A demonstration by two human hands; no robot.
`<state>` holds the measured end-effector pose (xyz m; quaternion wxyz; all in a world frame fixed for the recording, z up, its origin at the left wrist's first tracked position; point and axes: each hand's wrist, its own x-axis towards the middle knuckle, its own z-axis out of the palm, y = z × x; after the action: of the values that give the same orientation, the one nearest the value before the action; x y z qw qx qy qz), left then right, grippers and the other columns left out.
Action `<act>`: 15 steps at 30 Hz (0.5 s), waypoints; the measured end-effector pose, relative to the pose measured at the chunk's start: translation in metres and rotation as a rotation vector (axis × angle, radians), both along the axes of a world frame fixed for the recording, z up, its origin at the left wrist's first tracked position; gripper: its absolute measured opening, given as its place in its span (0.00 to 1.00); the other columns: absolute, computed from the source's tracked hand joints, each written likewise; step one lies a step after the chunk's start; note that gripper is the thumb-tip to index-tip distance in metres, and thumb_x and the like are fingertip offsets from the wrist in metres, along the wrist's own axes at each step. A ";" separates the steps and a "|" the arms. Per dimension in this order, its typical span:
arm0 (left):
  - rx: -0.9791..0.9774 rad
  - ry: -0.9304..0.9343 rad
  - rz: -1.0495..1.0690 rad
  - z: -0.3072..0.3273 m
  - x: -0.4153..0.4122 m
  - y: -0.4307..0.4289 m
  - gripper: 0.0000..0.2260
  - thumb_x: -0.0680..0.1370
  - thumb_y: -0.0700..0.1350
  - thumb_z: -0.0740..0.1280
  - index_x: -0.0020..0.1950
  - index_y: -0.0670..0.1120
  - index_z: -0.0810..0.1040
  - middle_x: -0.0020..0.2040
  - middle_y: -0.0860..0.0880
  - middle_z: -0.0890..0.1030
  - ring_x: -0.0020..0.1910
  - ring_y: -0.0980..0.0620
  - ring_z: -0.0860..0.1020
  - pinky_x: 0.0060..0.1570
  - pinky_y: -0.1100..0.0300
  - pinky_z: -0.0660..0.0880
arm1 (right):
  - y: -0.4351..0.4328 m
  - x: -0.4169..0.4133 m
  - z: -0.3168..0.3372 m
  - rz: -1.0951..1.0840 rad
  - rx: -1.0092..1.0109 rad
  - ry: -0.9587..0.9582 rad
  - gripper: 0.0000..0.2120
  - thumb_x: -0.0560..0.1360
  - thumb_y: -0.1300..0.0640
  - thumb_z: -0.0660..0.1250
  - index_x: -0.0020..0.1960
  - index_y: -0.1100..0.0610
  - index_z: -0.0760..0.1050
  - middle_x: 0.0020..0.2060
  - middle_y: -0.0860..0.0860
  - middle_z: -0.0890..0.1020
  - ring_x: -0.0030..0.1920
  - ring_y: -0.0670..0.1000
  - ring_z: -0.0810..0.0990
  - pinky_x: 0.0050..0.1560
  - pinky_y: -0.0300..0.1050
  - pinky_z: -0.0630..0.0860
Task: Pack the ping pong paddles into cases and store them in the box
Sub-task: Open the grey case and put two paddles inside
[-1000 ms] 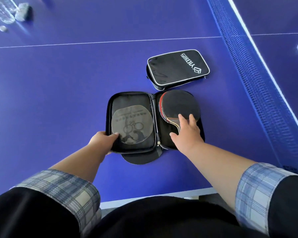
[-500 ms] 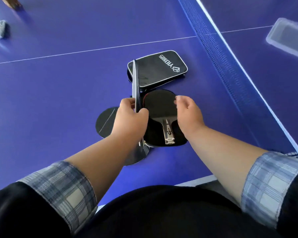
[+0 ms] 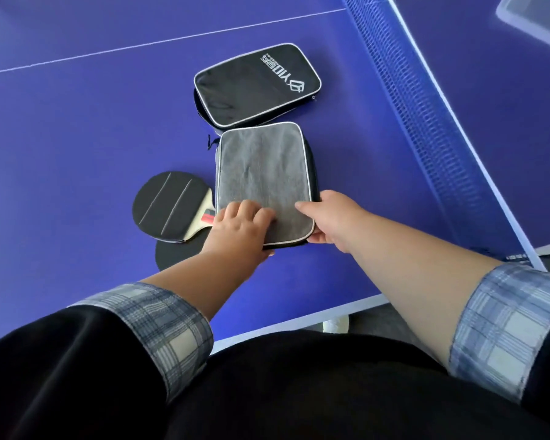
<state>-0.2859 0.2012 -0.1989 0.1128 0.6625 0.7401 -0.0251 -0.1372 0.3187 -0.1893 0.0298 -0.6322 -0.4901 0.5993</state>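
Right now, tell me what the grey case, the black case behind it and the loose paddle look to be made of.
Grey case: woven cloth, matte, with a faint streaky weave; pale piping rims it.
Black case: smooth synthetic fabric, perhaps nylon, with a slight sheen and a printed white logo.
Paddle: matte black rubber face, with pale wood showing at the neck.
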 end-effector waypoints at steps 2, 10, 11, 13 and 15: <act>0.062 0.015 -0.003 -0.008 0.005 0.001 0.29 0.61 0.53 0.82 0.57 0.48 0.78 0.51 0.46 0.76 0.48 0.41 0.75 0.50 0.46 0.74 | 0.000 0.003 -0.009 0.019 -0.002 -0.044 0.14 0.75 0.47 0.70 0.56 0.53 0.74 0.50 0.53 0.81 0.44 0.52 0.83 0.39 0.45 0.84; 0.172 -0.038 -0.003 -0.017 0.024 0.006 0.33 0.62 0.52 0.81 0.66 0.51 0.78 0.65 0.46 0.77 0.62 0.41 0.75 0.66 0.39 0.69 | 0.007 0.011 -0.034 0.086 0.228 -0.231 0.29 0.76 0.38 0.64 0.70 0.54 0.69 0.60 0.53 0.77 0.53 0.56 0.78 0.46 0.50 0.76; 0.109 -0.037 0.045 -0.016 0.022 0.003 0.36 0.65 0.55 0.80 0.72 0.53 0.72 0.72 0.44 0.70 0.70 0.40 0.69 0.71 0.36 0.62 | 0.008 0.011 -0.036 0.094 0.208 -0.220 0.29 0.76 0.38 0.63 0.70 0.54 0.68 0.60 0.53 0.77 0.52 0.56 0.78 0.44 0.49 0.76; -0.026 -0.076 0.159 -0.017 0.016 -0.003 0.40 0.72 0.59 0.74 0.79 0.57 0.57 0.80 0.45 0.52 0.79 0.41 0.50 0.76 0.39 0.51 | 0.010 0.010 -0.038 0.063 0.150 -0.188 0.29 0.76 0.39 0.63 0.70 0.54 0.68 0.54 0.52 0.77 0.50 0.56 0.79 0.45 0.51 0.80; -0.102 -0.117 0.212 -0.021 0.011 -0.006 0.41 0.75 0.58 0.71 0.80 0.59 0.49 0.81 0.47 0.42 0.80 0.44 0.40 0.77 0.45 0.54 | 0.013 0.011 -0.041 0.053 0.131 -0.191 0.28 0.76 0.39 0.62 0.70 0.54 0.67 0.50 0.51 0.75 0.48 0.56 0.80 0.41 0.50 0.81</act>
<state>-0.2746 0.1950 -0.2198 0.1912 0.5744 0.7958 -0.0117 -0.1265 0.3314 -0.2303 0.0083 -0.6699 -0.5453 0.5037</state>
